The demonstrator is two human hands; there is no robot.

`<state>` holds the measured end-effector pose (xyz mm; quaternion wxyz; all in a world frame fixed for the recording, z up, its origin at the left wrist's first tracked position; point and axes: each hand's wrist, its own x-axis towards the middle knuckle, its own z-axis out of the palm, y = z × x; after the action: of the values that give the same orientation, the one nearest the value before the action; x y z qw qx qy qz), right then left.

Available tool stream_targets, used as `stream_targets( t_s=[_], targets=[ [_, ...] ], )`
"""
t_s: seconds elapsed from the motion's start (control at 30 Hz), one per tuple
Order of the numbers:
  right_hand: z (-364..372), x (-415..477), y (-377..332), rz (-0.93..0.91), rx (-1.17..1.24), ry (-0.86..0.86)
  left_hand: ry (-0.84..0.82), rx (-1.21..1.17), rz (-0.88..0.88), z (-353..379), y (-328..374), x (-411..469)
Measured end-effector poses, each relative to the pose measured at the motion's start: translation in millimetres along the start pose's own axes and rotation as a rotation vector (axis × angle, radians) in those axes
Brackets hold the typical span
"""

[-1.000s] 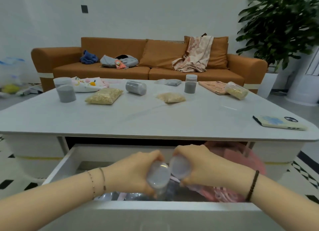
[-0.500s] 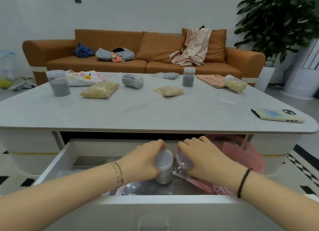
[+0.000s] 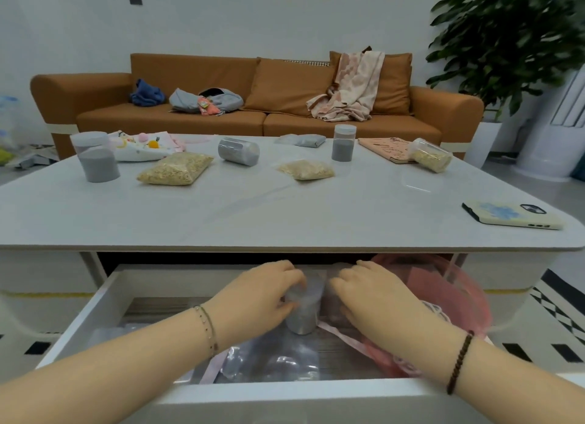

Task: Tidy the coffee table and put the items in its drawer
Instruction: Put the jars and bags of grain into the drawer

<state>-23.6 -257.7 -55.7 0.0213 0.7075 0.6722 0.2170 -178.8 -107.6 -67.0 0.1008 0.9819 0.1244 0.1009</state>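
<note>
Head view: the left hand (image 3: 259, 300) grips a grey-filled jar (image 3: 302, 316) upright in the open drawer (image 3: 95, 309). The right hand (image 3: 376, 297) curls its fingers over a second jar (image 3: 331, 297), mostly hidden, just beside the first. Seat both flat before releasing; the pink bag (image 3: 452, 297) crowds the right side. On the coffee table (image 3: 285, 214), loose jars (image 3: 342, 145), grain bags (image 3: 175, 172) and a phone (image 3: 511, 214) await.

Left hand (image 3: 258, 301) grips jar (image 3: 303, 317) in drawer (image 3: 285, 392); right hand (image 3: 375, 298) grip unclear.
</note>
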Motion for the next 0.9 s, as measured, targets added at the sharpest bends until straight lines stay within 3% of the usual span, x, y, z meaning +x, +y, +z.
stream_targets(
  t_s=[0.17, 0.33, 0.5, 0.67, 0.73, 0.9],
  targets=[
    [7.0, -8.5, -6.9, -0.009, -0.053, -0.092, -0.161, 0.169, 0.186, -3.8, 1.1, -3.3],
    [11.1, -6.8, -5.7, 0.039, -0.053, -0.19, -0.217, 0.3, 0.187, 10.2, 0.2, -1.7],
    [18.8, -10.1, -4.7, 0.04, -0.059, -0.143, -0.227, 0.4, 0.192, 15.9, -4.9, 3.2],
    [18.2, -9.7, 1.1, 0.039, -0.061, -0.083, -0.278, 0.346, 0.184, 14.6, -7.4, 12.2],
    [19.1, -10.0, 2.1, 0.032, -0.03, -0.082, -0.249, 0.329, 0.18, 14.1, -8.3, 10.8],
    [1.6, -11.4, 10.0, 0.042, 0.108, -0.103, 0.048, 0.334, 0.342, -4.5, -2.5, 8.8]
  ],
)
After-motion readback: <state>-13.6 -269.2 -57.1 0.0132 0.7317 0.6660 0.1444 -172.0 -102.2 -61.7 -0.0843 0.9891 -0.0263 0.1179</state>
